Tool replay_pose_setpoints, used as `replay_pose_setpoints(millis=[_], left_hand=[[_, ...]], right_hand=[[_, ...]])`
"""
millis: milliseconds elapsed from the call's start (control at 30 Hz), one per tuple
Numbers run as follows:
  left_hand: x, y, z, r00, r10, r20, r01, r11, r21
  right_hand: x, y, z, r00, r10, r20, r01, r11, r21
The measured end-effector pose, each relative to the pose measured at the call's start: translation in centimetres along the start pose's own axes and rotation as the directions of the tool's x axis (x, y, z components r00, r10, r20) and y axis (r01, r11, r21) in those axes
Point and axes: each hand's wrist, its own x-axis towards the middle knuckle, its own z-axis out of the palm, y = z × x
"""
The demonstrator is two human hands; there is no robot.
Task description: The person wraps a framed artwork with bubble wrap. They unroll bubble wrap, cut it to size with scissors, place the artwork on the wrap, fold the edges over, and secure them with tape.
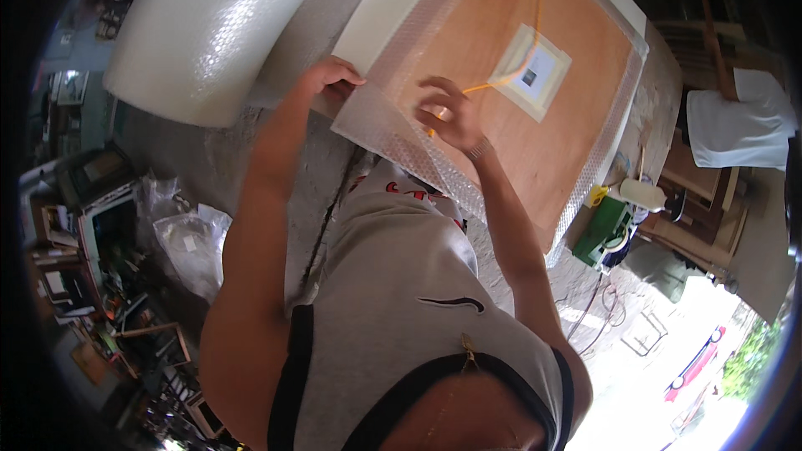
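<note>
A flat wooden panel [484, 42] lies in front of me, with a sheet of clear bubble wrap [384, 121] folded over its near left edge. My left hand [332, 78] pinches the wrap's edge at the left corner. Over the near part of the panel is my right hand [454, 119], its fingers curved and apart, slightly blurred. An orange cord [535, 21] runs down the panel and passes behind the right hand; a bit of orange shows between its fingers. A taped paper label [537, 75] sits mid-panel.
A large roll of bubble wrap [209, 25] stands at the far left. Crumpled clear plastic [190, 246] and stacked frames [92, 242] are on the left. To the right are a green box [603, 234] with tools, wooden boards [706, 217] and a white cloth [739, 121].
</note>
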Motion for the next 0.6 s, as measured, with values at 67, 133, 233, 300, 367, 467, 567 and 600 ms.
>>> replay_pose_setpoints(millis=[67, 133, 233, 300, 367, 467, 567, 600], left_hand=[[0.1, -0.7, 0.1, 1.0, 0.031, 0.004, -0.03, 0.996, -0.079], [0.1, -1.1, 0.3, 0.998, 0.06, 0.013, -0.056, 0.979, -0.195], [-0.2, -1.3, 0.2, 1.0, 0.031, -0.006, -0.031, 0.966, -0.258], [-0.4, -1.3, 0.3, 0.998, 0.055, -0.012, -0.057, 0.974, -0.221], [-0.8, -1.6, 0.4, 0.994, 0.111, -0.012, -0.111, 0.97, -0.214], [-1.5, -3.0, 0.7, 0.982, 0.186, -0.032, -0.182, 0.885, -0.428], [-2.1, -4.7, 1.8, 0.936, 0.334, -0.111, -0.338, 0.767, -0.545], [-2.1, -5.1, 2.3, 0.899, 0.404, -0.169, -0.433, 0.764, -0.479]], right_hand=[[5.3, 1.9, 4.7, 0.988, -0.001, 0.151, -0.004, 1.0, 0.029], [7.8, 3.7, 7.4, 0.978, 0.004, 0.209, 0.016, 0.995, -0.095], [9.3, 5.8, 9.1, 0.948, 0.028, 0.318, 0.046, 0.974, -0.223], [9.1, 6.7, 9.6, 0.949, 0.01, 0.314, 0.069, 0.969, -0.239], [8.6, 7.0, 9.9, 0.97, 0.005, 0.245, 0.057, 0.968, -0.245], [8.3, 6.9, 10.6, 0.988, -0.024, 0.151, 0.065, 0.959, -0.277], [8.5, 6.4, 10.9, 0.992, 0.019, 0.127, 0.02, 0.953, -0.304], [8.7, 6.2, 11.0, 0.991, 0.035, 0.13, 0.01, 0.943, -0.332]])
